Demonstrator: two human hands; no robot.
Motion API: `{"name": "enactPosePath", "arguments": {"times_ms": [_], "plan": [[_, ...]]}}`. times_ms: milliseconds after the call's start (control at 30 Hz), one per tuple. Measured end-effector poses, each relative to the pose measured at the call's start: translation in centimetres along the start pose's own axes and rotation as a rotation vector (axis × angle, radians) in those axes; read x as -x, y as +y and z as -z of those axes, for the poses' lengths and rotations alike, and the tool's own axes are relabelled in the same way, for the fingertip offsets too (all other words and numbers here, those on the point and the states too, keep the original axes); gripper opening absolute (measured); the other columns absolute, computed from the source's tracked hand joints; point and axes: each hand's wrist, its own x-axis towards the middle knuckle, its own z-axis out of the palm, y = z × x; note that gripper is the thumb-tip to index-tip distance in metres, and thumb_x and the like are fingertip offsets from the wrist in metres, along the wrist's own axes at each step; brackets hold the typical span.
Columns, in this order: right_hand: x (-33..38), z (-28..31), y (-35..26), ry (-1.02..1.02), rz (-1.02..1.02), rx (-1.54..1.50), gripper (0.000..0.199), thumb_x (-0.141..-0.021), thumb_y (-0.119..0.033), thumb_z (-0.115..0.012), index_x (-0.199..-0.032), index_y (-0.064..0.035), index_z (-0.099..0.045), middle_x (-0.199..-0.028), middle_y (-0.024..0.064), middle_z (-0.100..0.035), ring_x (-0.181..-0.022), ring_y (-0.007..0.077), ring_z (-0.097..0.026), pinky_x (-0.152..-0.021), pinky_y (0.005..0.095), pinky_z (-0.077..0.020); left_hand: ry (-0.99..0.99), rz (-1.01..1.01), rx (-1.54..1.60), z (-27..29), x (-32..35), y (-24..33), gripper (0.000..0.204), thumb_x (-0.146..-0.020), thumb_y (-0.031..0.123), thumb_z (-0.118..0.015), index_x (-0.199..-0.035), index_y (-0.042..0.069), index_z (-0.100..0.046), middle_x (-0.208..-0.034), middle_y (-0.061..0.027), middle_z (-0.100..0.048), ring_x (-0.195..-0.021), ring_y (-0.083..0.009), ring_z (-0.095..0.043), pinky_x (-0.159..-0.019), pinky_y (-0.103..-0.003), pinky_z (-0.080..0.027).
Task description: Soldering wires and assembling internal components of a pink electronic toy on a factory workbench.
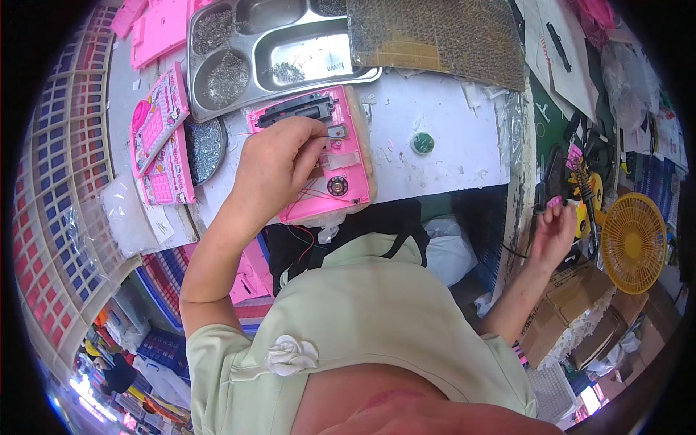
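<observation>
My left hand reaches over a pink plastic casing. Its thumb and fingers are pinched on a small silvery metal piece above the casing. Inside the casing sit a black slotted part, a round dark speaker-like part and thin red wires, partly hidden by the hand. Far to the right, off the table, my right hand is raised with its fingers bent together. A small pink piece shows at those fingertips, beside a dark cord-like tool; its kind is unclear.
A metal compartment tray holding springs and small parts stands behind the casing. Left of it are pink printed toy casings and a round dish of screws. A green-topped round container, cardboard and a yellow basket lie rightward.
</observation>
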Motion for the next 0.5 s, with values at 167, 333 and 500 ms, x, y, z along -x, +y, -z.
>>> {"name": "enactPosePath", "arguments": {"times_ms": [167, 333, 500], "plan": [[-1.3, 2.9, -1.2, 0.058, 0.148, -0.112, 0.022, -0.107, -0.026, -0.060, -0.103, -0.0044, -0.058, -0.081, 0.0007, -0.054, -0.066, 0.0096, -0.046, -0.055, 0.0251, -0.0349, 0.058, -0.123, -0.174, -0.1, 0.0, 1.0, 0.015, -0.087, 0.001, -0.072, -0.102, 0.002, -0.071, -0.091, -0.0107, -0.070, -0.075, -0.0287, -0.070, -0.066, -0.036, -0.057], [-3.0, 0.8, -3.1, 0.267, 0.290, -0.062, 0.017, -0.103, -0.016, -0.065, -0.094, -0.0076, -0.054, -0.070, 0.0001, -0.047, -0.060, 0.0088, -0.042, -0.051, 0.0246, -0.0316, 0.023, -0.119, -0.223, -0.4, 0.4, 1.2, 0.016, -0.087, 0.000, -0.073, -0.102, 0.003, -0.074, -0.089, -0.0118, -0.071, -0.075, -0.0274, -0.072, -0.065, -0.035, -0.058], [-0.8, 9.1, -3.8, 0.255, 0.462, -0.150, 0.011, -0.098, -0.013, -0.058, -0.090, -0.0085, -0.053, -0.057, -0.0016, -0.035, -0.051, 0.0100, -0.035, -0.044, 0.0247, -0.0260, 0.019, 0.107, 0.045, -1.1, 1.0, 0.7, 0.009, -0.091, -0.001, -0.072, -0.100, -0.001, -0.075, -0.086, -0.0105, -0.072, -0.073, -0.0189, -0.074, -0.066, -0.030, -0.060]]}}
